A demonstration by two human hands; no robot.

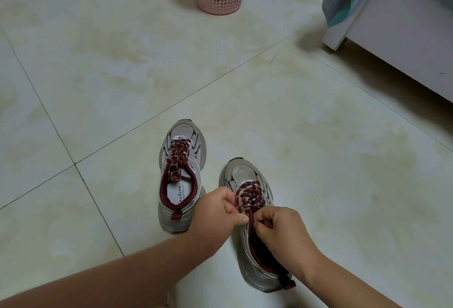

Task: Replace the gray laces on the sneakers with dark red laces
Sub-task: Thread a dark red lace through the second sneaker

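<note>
Fingers of your left hand (218, 206) and right hand (279, 228) pinch dark red laces (250, 197), hiding the right sneaker's (245, 175) tongue; tiled floor (122, 74).

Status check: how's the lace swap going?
Both hands, left and right, pinching dark red lace on right sneaker. Left sneaker laced. Nothing obstructing.

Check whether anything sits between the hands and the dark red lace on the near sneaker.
Nothing visible does: the left hand and right hand both already pinch the dark red lace at the near sneaker.
</note>
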